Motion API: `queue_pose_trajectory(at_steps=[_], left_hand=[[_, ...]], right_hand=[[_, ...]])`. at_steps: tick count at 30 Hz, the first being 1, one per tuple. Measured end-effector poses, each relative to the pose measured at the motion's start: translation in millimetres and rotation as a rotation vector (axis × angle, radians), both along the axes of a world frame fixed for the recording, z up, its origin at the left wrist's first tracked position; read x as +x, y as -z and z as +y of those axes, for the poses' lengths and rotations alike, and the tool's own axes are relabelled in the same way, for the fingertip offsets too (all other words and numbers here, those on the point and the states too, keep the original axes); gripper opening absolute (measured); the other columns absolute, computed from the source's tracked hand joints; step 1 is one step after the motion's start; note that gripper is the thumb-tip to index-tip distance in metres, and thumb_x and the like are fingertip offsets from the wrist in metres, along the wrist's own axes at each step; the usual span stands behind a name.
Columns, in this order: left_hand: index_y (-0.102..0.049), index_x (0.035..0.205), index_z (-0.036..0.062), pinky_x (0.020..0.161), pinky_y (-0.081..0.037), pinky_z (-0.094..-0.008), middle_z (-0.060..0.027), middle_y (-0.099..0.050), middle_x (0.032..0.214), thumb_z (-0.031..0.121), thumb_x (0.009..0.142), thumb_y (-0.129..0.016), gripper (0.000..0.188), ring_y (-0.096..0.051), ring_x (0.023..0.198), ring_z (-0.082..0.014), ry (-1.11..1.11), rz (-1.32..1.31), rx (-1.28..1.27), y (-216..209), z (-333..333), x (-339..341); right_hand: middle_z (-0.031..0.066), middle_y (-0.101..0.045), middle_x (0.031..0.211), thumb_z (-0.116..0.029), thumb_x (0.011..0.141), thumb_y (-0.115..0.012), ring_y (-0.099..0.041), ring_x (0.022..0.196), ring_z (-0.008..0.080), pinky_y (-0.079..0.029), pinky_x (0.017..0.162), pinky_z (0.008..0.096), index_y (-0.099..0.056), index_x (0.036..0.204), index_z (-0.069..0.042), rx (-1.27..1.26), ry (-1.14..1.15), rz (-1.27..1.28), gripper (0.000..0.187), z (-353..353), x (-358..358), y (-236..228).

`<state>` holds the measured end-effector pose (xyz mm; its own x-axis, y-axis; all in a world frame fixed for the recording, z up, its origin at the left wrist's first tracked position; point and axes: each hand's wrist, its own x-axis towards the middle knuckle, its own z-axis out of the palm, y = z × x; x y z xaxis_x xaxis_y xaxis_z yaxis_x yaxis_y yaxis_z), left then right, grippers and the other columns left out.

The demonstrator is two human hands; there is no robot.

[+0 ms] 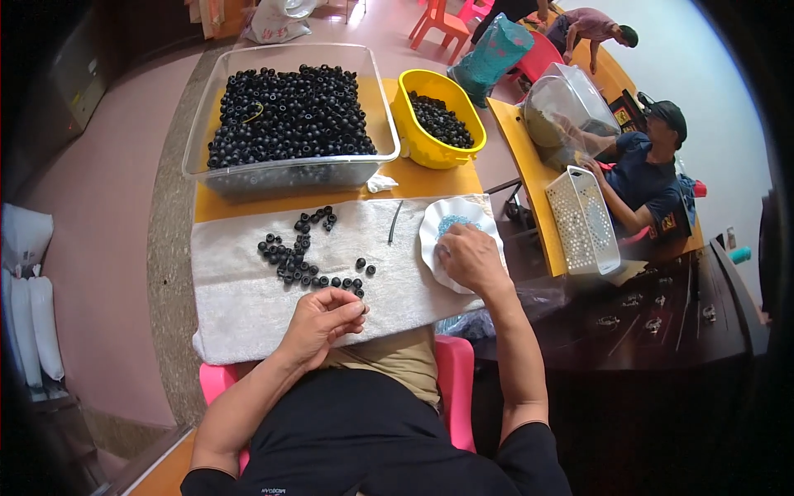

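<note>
Hands over white towel point(248, 306) on yellow table point(430, 178). Left hand point(322, 318) curled, fingertips pinching small black bead point(362, 307) at towel's near edge. Right hand point(470, 258) flat on white wavy plate point(438, 225), fingers in tiny blue bits point(453, 223); cannot tell if holding any. Loose black beads point(298, 252) on towel between. Clear tub point(289, 169) and yellow tub point(422, 145) of beads behind.

One clear tub point(198, 157) and one yellow basin point(413, 140) of black beads, one white plate point(434, 219), one towel point(240, 314), two hands.
</note>
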<state>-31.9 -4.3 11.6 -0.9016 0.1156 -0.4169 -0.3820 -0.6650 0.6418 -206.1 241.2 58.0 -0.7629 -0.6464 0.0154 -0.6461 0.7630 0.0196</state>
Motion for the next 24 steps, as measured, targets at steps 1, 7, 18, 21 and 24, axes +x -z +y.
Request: queue_pose_trajectory(at_steps=[1,7,18,21,24], left_hand=[[-0.064,0.096,0.0035,0.073,-0.058,-0.0281,-0.0083,-0.069,0.090,0.008,0.090,-0.069,0.009,-0.066,0.079,-0.0134,-0.002,-0.003,0.000,0.6,0.3,0.5],[-0.064,0.096,0.0037,0.074,-0.058,-0.0282,-0.0082,-0.069,0.090,0.008,0.089,-0.069,0.010,-0.066,0.079,-0.0133,-0.005,-0.014,-0.004,-2.0,0.6,1.2],[-0.065,0.095,0.0042,0.073,-0.058,-0.0287,-0.0078,-0.070,0.089,0.008,0.089,-0.069,0.008,-0.066,0.078,-0.0130,-0.011,-0.022,-0.015,-2.7,0.9,2.0],[-0.065,0.095,0.0044,0.073,-0.059,-0.0288,-0.0079,-0.070,0.089,0.008,0.089,-0.069,0.008,-0.066,0.078,-0.0130,-0.002,-0.008,-0.013,-0.9,1.2,1.0],[-0.065,0.095,0.0045,0.073,-0.059,-0.0288,-0.0079,-0.070,0.089,0.008,0.089,-0.070,0.008,-0.066,0.077,-0.0130,-0.003,-0.004,-0.005,-3.2,1.6,1.1]], right_hand=[[0.0107,-0.068,0.096,-0.014,0.082,-0.064,-0.063,0.094,0.0313,-0.051,0.085,0.0412,-0.072,0.089,-0.006,-0.001,0.003,0.001,0.014,0.7,0.1,0.2],[0.0111,-0.068,0.093,-0.013,0.081,-0.063,-0.064,0.091,0.0307,-0.051,0.083,0.0412,-0.072,0.088,-0.005,0.005,-0.002,-0.006,0.014,1.7,-3.0,3.1],[0.0102,-0.068,0.091,-0.014,0.080,-0.067,-0.066,0.088,0.0292,-0.052,0.079,0.0390,-0.071,0.087,-0.007,-0.287,0.026,0.025,0.011,8.7,4.3,1.8],[0.0091,-0.067,0.092,-0.015,0.080,-0.070,-0.067,0.087,0.0291,-0.053,0.079,0.0384,-0.071,0.091,-0.008,-0.325,0.111,0.085,0.013,26.5,4.0,-5.4],[0.0080,-0.067,0.097,-0.014,0.080,-0.071,-0.067,0.088,0.0306,-0.052,0.079,0.0385,-0.070,0.095,-0.007,-0.336,0.191,0.052,0.017,49.8,4.5,-10.2]])
